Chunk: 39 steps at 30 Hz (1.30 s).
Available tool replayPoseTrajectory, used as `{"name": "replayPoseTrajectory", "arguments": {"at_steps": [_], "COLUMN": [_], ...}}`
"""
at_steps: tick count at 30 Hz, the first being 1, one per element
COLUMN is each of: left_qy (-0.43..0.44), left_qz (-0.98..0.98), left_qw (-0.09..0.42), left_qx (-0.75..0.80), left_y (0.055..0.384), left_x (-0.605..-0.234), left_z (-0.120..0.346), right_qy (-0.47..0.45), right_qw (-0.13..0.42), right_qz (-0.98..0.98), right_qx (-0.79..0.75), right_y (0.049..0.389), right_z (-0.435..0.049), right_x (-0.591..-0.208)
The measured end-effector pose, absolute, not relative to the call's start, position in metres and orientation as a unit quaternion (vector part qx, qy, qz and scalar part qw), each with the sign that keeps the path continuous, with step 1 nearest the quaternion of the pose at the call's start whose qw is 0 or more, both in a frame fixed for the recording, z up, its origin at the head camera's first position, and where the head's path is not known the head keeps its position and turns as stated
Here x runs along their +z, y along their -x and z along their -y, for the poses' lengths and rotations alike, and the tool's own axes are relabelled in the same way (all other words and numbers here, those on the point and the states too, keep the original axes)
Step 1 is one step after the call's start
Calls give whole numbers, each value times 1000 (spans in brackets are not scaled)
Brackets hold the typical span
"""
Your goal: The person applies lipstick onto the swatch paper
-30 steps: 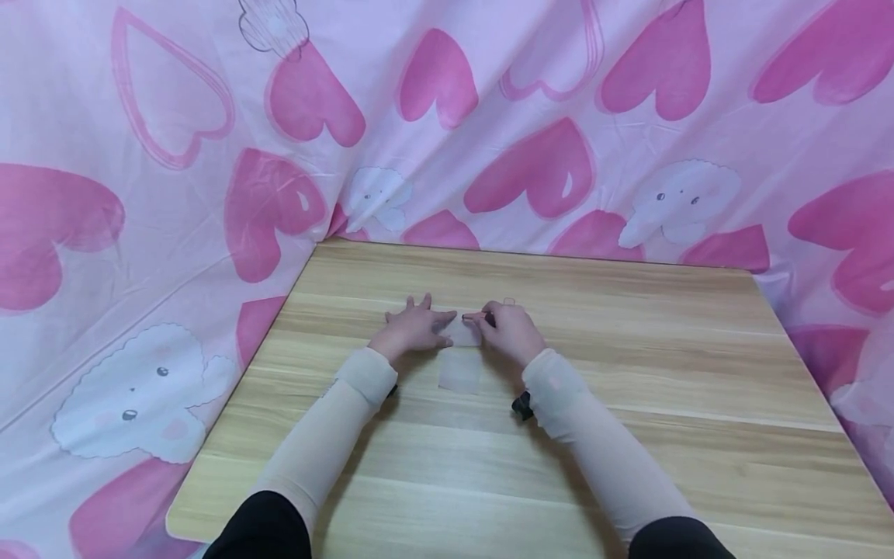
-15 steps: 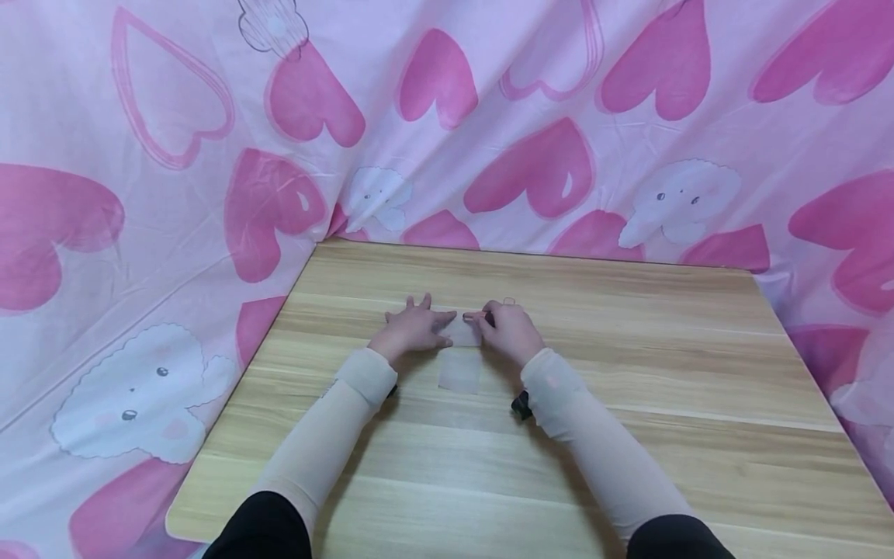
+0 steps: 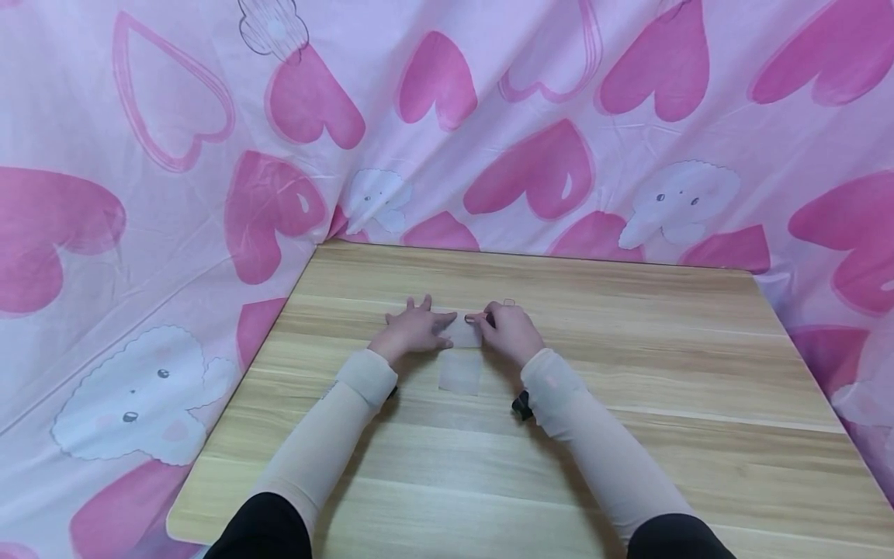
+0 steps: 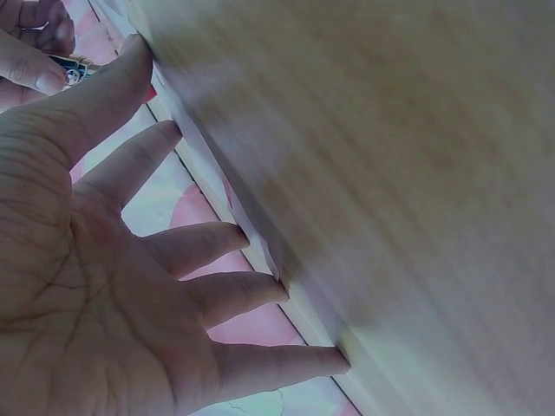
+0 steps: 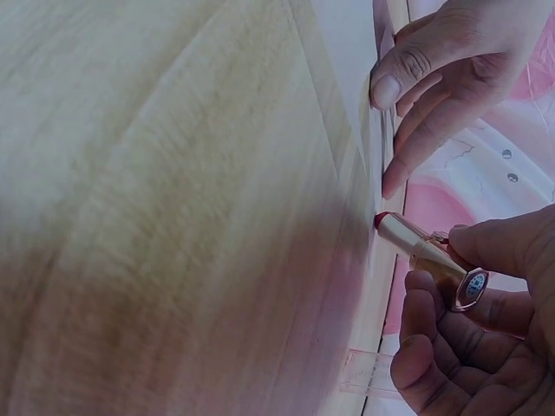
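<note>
A pink heart-printed cloth hangs along the far and left edges of the wooden table. I have broad wood surface from the hands to the right edge and to the near edge; the far and left edges lie closer. The left hand rests with fingers straight and spread, clasping nothing, thumb and forefinger at the far sheet. The right hand pinches the lipstick between thumb and fingers. The near sheet lies just beside the far sheet, toward the table's near edge; both are pale and left of the table's middle. The lipstick's red end protrudes from its tube over the far sheet; I cannot tell whether it touches. Beyond the right hand, toward the far edge, lies a clear pinkish cap.
</note>
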<state>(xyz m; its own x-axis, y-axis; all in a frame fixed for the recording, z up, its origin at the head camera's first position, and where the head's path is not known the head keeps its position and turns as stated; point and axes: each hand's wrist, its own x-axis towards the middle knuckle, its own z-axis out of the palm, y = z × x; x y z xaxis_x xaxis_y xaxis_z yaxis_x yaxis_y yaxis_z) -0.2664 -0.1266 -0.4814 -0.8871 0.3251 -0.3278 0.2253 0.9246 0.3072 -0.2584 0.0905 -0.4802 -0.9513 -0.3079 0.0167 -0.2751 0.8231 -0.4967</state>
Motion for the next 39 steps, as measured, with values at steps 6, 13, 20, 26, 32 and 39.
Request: {"name": "replayPoseTrajectory", "arguments": {"at_steps": [6, 13, 20, 26, 32, 39], "left_qy": [-142, -141, -143, -145, -145, -144], "left_qz": [-963, -963, -963, -963, -963, -963], "left_qw": [189, 191, 189, 188, 187, 185], "left_qx": [131, 130, 131, 131, 131, 131], "left_y": [267, 267, 266, 266, 266, 266], "left_x": [-481, -482, -482, -483, -484, -484], "left_z": [126, 126, 126, 127, 127, 127], "right_qy": [151, 155, 149, 147, 152, 150], "right_qw": [35, 30, 24, 25, 21, 18], "right_qz": [-955, -956, -957, -955, -951, -952], "right_qx": [-254, -249, -248, -255, -267, -266], "right_y": [259, 259, 259, 258, 258, 257], "right_z": [-90, -90, -89, -89, -88, -88], "right_x": [-481, -483, -483, -486, -488, -487]}}
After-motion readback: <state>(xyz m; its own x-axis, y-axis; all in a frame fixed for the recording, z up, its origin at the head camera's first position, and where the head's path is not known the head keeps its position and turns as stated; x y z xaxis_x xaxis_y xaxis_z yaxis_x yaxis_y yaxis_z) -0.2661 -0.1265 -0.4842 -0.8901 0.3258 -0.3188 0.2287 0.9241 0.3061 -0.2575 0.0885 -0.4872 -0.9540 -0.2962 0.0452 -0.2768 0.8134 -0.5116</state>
